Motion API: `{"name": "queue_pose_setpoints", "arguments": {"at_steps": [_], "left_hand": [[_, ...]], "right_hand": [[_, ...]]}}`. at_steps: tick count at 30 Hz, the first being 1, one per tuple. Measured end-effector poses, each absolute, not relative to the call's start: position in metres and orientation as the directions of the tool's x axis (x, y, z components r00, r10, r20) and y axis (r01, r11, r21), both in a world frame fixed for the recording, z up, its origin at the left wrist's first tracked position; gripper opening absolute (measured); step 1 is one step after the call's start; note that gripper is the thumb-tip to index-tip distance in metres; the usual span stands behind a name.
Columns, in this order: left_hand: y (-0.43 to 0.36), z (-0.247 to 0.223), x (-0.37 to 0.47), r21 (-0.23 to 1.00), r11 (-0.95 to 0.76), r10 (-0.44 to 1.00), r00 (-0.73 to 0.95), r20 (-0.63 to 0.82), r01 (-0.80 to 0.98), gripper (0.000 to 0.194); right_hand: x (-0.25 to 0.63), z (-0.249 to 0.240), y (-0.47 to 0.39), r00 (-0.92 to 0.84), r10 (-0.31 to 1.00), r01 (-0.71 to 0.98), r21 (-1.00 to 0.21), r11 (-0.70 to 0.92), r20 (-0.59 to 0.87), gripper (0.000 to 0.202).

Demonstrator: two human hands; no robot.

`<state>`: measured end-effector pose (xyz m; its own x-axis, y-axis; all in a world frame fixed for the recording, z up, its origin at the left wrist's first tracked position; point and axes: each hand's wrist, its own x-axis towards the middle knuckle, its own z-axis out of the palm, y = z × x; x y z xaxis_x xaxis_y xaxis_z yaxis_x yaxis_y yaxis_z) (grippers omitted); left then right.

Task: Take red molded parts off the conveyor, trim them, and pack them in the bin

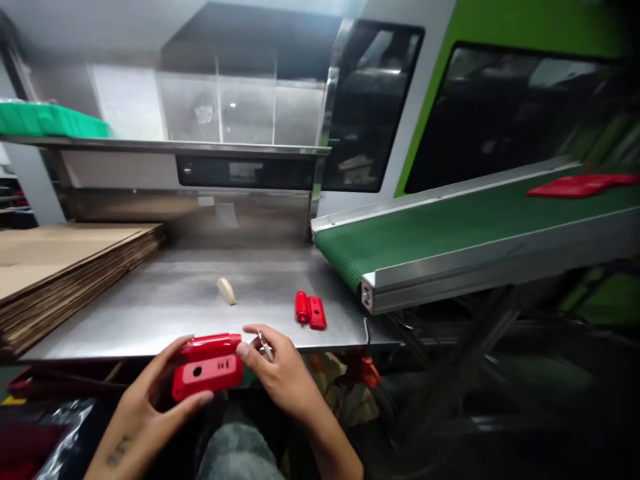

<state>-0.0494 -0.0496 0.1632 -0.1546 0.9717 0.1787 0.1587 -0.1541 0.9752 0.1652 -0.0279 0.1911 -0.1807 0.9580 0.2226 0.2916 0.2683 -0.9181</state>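
Observation:
A red plastic housing (207, 367) with a round hole and small slots is held just off the front edge of the steel table (165, 300). My left hand (150, 397) grips its left end and underside. My right hand (277, 370) presses against its right end and also pinches a small metal tool (263, 343) between the fingers. A smaller red plastic part (311, 311) lies on the table a little beyond my right hand. A short beige piece (227, 291) rests further back on the table.
A green conveyor belt (450, 230) slopes in from the right, carrying a flat red part (580, 185). A stack of flattened cardboard (60, 267) covers the table's left. A green tray (45, 120) sits on the shelf above. Red parts lie below the table.

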Motion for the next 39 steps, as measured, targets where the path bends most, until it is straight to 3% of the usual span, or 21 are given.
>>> {"name": "queue_pose_setpoints", "arguments": {"at_steps": [3,6,10,13,16,19,20,21,23,25,27,30,32,34,37,39], "left_hand": [[-0.004,0.165,-0.080,0.832,-0.197,0.958,-0.078,0.276,0.519,0.074],[0.030,0.166,-0.113,0.621,-0.171,0.967,0.009,0.255,0.765,0.068],[0.054,0.174,-0.141,0.538,-0.158,0.979,0.063,0.192,0.828,0.056],[0.058,0.184,-0.150,0.558,-0.180,0.980,0.098,0.175,0.810,0.064],[0.044,0.186,-0.139,0.610,-0.204,0.964,0.048,0.263,0.766,0.073],[0.005,0.176,-0.090,0.753,-0.181,0.917,-0.167,0.361,0.633,0.061],[-0.012,0.170,-0.066,0.900,-0.186,0.914,-0.265,0.306,0.394,0.053],[-0.030,0.165,-0.041,0.973,-0.217,0.938,-0.259,0.229,0.074,0.050],[-0.066,0.157,0.008,0.856,-0.076,0.997,-0.057,0.055,-0.511,0.057],[-0.092,0.154,0.044,0.660,0.170,0.984,0.160,-0.076,-0.732,0.062],[-0.108,0.154,0.059,0.538,0.292,0.956,0.263,-0.131,-0.791,0.063],[-0.114,0.153,0.052,0.555,0.254,0.964,0.255,-0.078,-0.792,0.061],[-0.114,0.153,0.038,0.658,0.209,0.959,0.282,0.006,-0.724,0.059],[-0.112,0.155,0.023,0.752,0.240,0.907,0.418,0.051,-0.614,0.062],[-0.108,0.164,0.004,0.812,0.404,0.753,0.657,-0.034,-0.422,0.065],[-0.106,0.171,-0.007,0.792,0.467,0.723,0.686,-0.085,-0.394,0.058]], "right_hand": [[0.190,0.198,-0.020,0.086,0.957,0.580,-0.795,0.177,0.276,0.052],[0.224,0.204,-0.003,0.235,0.934,0.765,-0.644,-0.006,0.270,0.054],[0.263,0.207,0.036,0.184,0.975,0.861,-0.498,-0.099,0.123,0.064],[0.275,0.206,0.055,0.104,0.994,0.890,-0.449,-0.082,0.025,0.067],[0.272,0.206,0.047,0.102,0.994,0.885,-0.460,-0.073,0.038,0.067],[0.254,0.201,0.009,0.090,0.987,0.838,-0.546,-0.003,0.132,0.069],[0.245,0.196,-0.007,0.072,0.984,0.813,-0.581,0.037,0.163,0.071],[0.233,0.191,-0.025,0.046,0.981,0.773,-0.629,0.085,0.189,0.075],[0.207,0.175,-0.059,-0.021,0.973,0.617,-0.763,0.192,0.229,0.088],[0.182,0.157,-0.089,-0.052,0.973,0.402,-0.887,0.228,0.226,0.102],[0.167,0.143,-0.111,-0.046,0.984,0.253,-0.951,0.179,0.173,0.111],[0.170,0.139,-0.128,-0.086,0.990,0.110,-0.987,0.121,0.111,0.106],[0.184,0.151,-0.129,-0.136,0.986,0.115,-0.987,0.116,0.100,0.093],[0.199,0.172,-0.122,-0.215,0.972,0.187,-0.973,0.138,0.097,0.081],[0.212,0.202,-0.106,-0.480,0.868,0.264,-0.923,0.280,0.126,0.054],[0.210,0.211,-0.098,-0.583,0.802,0.267,-0.901,0.343,0.132,0.031]]}}
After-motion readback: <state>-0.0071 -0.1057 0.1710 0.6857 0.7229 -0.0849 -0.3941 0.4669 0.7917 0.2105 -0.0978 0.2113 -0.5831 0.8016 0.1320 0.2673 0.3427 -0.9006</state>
